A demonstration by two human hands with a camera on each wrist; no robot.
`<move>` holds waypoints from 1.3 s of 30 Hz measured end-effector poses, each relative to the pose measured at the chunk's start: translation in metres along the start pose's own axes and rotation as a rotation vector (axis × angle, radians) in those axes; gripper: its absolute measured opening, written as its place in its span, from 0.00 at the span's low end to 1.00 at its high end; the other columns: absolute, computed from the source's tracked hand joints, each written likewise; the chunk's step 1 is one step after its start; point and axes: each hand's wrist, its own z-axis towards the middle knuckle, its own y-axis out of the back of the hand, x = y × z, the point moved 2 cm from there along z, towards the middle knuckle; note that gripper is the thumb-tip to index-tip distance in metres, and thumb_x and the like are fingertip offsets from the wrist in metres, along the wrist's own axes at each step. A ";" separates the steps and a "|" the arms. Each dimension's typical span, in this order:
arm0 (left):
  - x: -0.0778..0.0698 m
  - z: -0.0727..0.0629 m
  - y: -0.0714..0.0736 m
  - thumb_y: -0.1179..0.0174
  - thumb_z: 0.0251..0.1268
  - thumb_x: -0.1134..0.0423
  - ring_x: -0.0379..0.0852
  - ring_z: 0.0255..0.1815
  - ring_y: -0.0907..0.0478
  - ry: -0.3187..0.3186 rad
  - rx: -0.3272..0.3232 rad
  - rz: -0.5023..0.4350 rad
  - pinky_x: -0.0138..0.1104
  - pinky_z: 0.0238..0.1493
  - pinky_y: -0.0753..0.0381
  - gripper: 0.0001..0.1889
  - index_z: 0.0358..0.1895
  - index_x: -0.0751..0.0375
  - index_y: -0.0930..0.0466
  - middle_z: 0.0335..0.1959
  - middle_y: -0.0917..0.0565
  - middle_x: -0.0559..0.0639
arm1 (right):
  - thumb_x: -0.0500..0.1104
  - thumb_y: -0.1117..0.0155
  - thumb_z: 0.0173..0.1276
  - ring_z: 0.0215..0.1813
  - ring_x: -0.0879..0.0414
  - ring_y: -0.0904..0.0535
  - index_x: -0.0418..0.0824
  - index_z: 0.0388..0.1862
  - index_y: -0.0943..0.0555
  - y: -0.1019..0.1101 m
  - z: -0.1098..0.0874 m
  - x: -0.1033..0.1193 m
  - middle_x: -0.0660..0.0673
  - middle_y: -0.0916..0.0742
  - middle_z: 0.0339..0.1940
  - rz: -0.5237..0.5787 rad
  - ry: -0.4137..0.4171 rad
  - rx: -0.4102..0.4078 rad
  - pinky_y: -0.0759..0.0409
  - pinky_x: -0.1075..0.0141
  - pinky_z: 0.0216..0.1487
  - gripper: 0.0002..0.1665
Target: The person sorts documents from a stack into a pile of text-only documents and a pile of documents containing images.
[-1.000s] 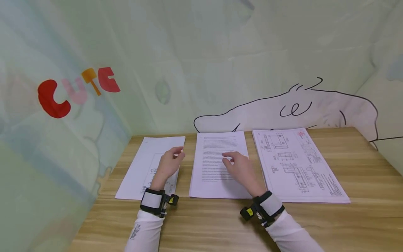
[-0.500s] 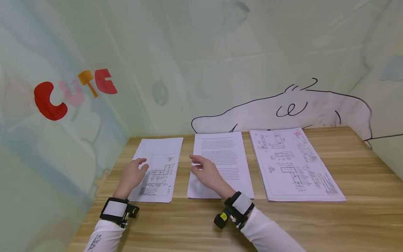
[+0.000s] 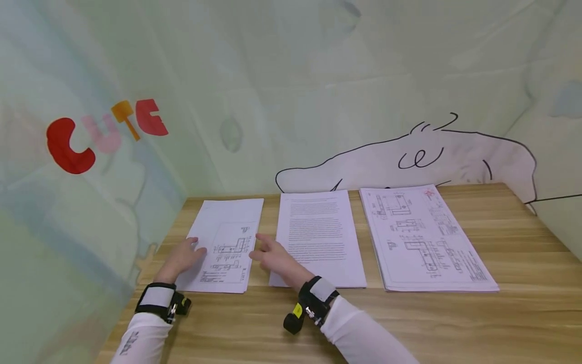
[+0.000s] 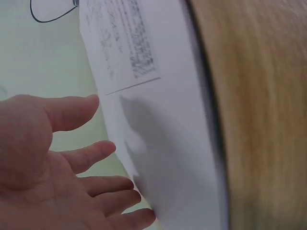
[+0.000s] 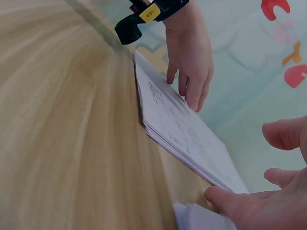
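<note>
The left stack of paper (image 3: 227, 215) lies on the table, its top sheet printed with a technical drawing. My left hand (image 3: 182, 259) is at its left edge, fingers fairly straight and spread, with nothing gripped. In the left wrist view the fingertips of the left hand (image 4: 91, 187) reach right to the paper's edge. My right hand (image 3: 276, 259) is over the gap between the left and middle stacks, fingers stretched toward the left stack's right edge. Close to that edge, the right wrist view shows the fingers of the right hand (image 5: 259, 203) extended and holding nothing.
A middle stack of text pages (image 3: 318, 237) lies just right of the left one, partly under my right hand. Farther right is a stack of drawings (image 3: 427, 237). A printed cloth backdrop (image 3: 254, 101) rises behind and left of the wooden table (image 3: 432, 323).
Both hands have moved left and lower: the left from over the left stack to its left edge, the right from over the middle stack to the gap beside the left stack.
</note>
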 end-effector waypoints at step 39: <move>-0.013 -0.007 -0.013 0.53 0.75 0.53 0.70 0.68 0.32 0.013 0.014 -0.124 0.56 0.64 0.27 0.31 0.72 0.70 0.40 0.69 0.32 0.76 | 0.34 0.53 0.71 0.47 0.53 0.19 0.35 0.66 0.29 -0.008 0.009 -0.003 0.41 0.17 0.46 0.212 -0.144 -0.271 0.23 0.66 0.42 0.25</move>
